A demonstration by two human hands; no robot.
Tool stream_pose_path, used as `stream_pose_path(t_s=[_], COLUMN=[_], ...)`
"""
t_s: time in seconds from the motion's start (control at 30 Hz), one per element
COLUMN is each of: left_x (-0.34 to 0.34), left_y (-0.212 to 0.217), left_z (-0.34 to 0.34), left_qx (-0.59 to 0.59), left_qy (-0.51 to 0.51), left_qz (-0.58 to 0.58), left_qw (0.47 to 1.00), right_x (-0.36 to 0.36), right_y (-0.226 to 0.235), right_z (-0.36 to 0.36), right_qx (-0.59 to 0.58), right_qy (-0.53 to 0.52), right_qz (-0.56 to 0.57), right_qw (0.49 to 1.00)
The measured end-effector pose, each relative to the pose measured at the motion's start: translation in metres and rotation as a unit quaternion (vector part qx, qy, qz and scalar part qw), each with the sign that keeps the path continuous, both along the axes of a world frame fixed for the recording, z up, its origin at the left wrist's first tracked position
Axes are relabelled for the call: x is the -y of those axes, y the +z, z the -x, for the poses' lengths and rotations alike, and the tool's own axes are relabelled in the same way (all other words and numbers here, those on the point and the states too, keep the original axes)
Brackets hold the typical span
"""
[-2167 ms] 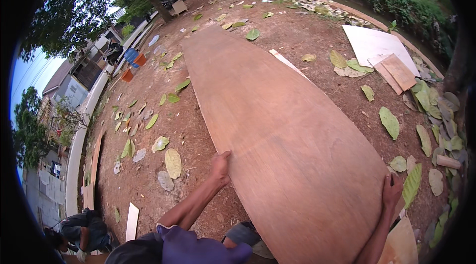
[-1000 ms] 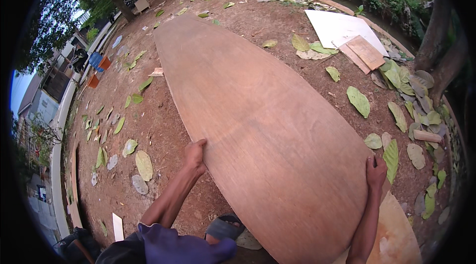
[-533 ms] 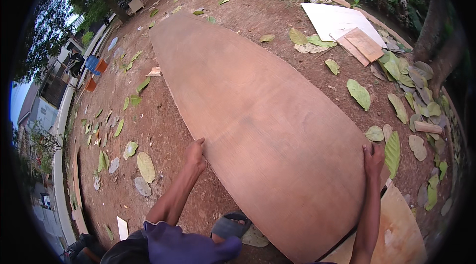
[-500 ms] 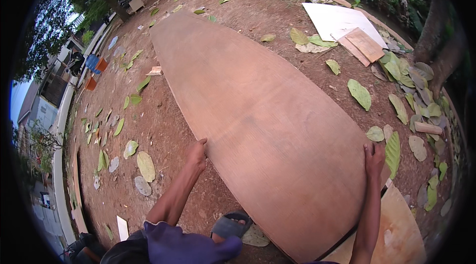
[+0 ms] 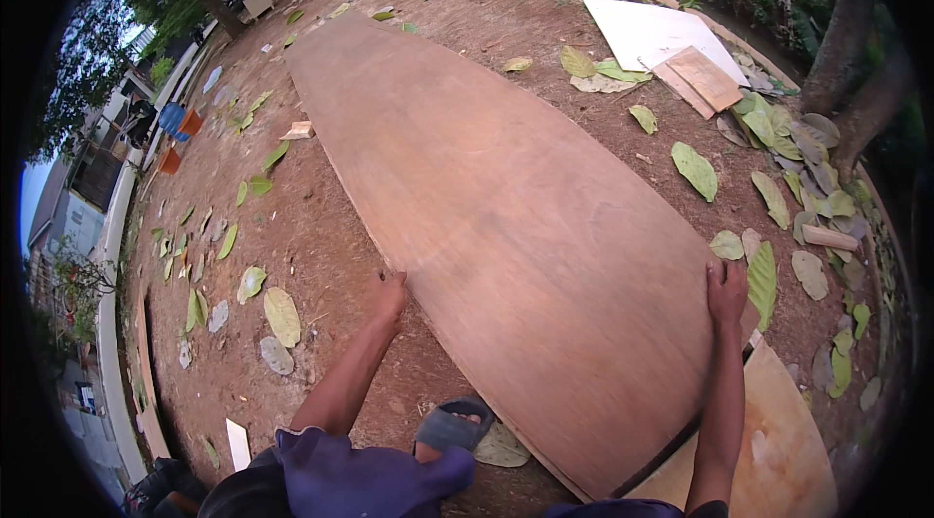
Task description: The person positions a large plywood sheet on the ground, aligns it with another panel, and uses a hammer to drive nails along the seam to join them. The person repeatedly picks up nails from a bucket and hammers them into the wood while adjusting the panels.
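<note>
A long reddish-brown plywood sheet (image 5: pixel 525 226) stretches from near my feet toward the far left. On its left edge, my left hand (image 5: pixel 391 296) is closed, the fingertips curled at the rim. My right hand (image 5: pixel 728 292) grips the opposite edge, its fingers over the rim and partly hidden. Under the sheet's near right side shows a second, paler plywood piece (image 5: pixel 778 430), with a dark gap between the two. My sandalled foot (image 5: pixel 455 428) stands beside the sheet's left edge.
A white board (image 5: pixel 662 36) lies far right, small wood offcuts (image 5: pixel 702 80) on it. Large leaves (image 5: pixel 695 172) litter the brown soil. A wood block (image 5: pixel 300 130) sits left of the sheet. Orange and blue containers (image 5: pixel 175 124) stand by the low wall (image 5: pixel 122 226); a tree trunk (image 5: pixel 844 41) rises right.
The view has shifted slightly, moving the scene a little leftward. Both hands stay at the sheet's two edges; the left fingers look slightly shifted on the rim.
</note>
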State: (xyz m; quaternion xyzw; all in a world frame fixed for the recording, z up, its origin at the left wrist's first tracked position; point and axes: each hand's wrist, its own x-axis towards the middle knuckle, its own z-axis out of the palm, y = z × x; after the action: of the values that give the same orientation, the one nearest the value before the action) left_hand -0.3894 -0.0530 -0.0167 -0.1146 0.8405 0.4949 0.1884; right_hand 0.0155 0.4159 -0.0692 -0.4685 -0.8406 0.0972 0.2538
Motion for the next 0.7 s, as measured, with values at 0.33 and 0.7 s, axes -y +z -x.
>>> stream_pose_path(t_s=[0.33,0.7], left_x=[0.031,0.032], left_y=[-0.035,-0.032], left_z=[-0.011,-0.002], left_qx=[0.174,0.163], left_qy=[-0.030,-0.069], left_qz=[-0.140,-0.044], left_qw=[0.974,0.983], right_x=[-0.013,-0.015], right_y=[0.019,0.020], right_z=[-0.002,-0.072], right_qx=[0.051,0.021], right_qy=[-0.005,-0.074], right_qz=[0.122,0.068], right_qw=[0.991,0.995])
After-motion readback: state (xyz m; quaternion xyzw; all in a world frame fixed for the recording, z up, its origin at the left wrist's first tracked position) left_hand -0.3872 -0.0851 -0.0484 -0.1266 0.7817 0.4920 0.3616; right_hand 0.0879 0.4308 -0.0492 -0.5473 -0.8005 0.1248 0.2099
